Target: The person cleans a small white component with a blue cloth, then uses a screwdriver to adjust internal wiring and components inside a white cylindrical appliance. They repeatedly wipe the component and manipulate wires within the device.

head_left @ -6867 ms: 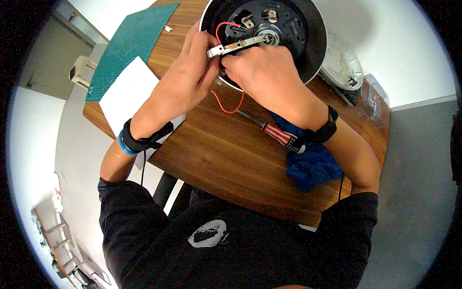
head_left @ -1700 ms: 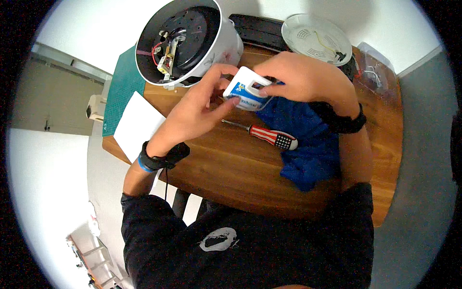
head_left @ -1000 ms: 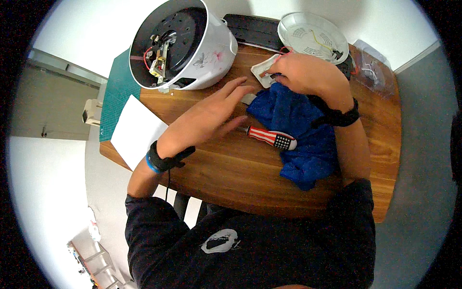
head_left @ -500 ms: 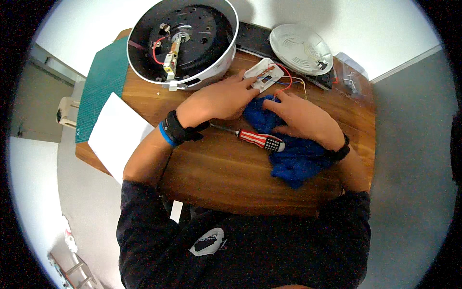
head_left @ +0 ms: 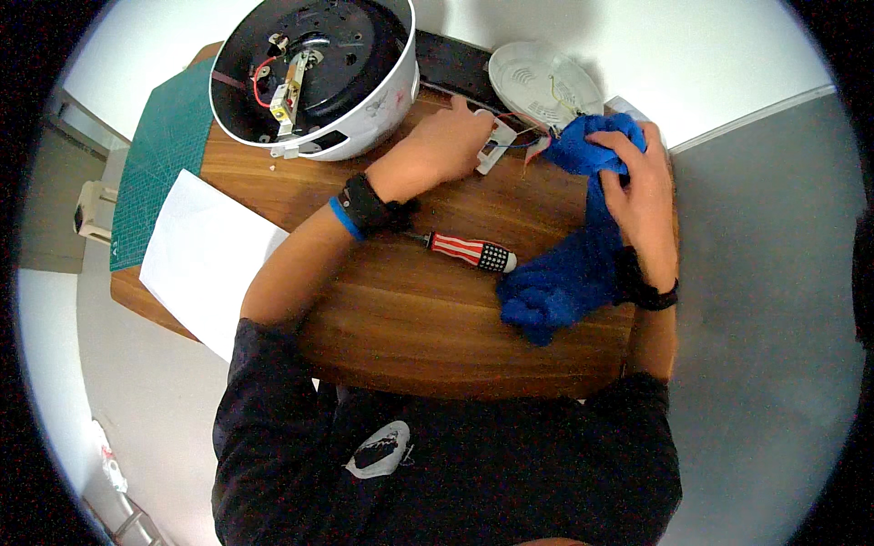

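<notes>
My left hand (head_left: 446, 146) rests on a small white plastic part (head_left: 496, 147) with thin wires, at the far side of the wooden table (head_left: 401, 300). A blue cloth (head_left: 574, 264) is bunched up in my right hand (head_left: 642, 187) near the table's right edge, its lower end lying on the wood. An upturned white round appliance (head_left: 314, 73) shows its dark underside with a metal bracket and red wires at the far left. A screwdriver (head_left: 469, 252) with a red, white and blue handle lies between my forearms.
A white round disc-shaped cover (head_left: 543, 77) lies at the far right by the wall. A green cutting mat (head_left: 164, 164) and a white sheet of paper (head_left: 205, 259) sit at the table's left end. A dark flat strip (head_left: 451, 59) lies behind the appliance.
My right hand has lifted the upper end of the blue cloth and moved right toward the white part. My left hand still holds the white part; the view has shifted slightly.
</notes>
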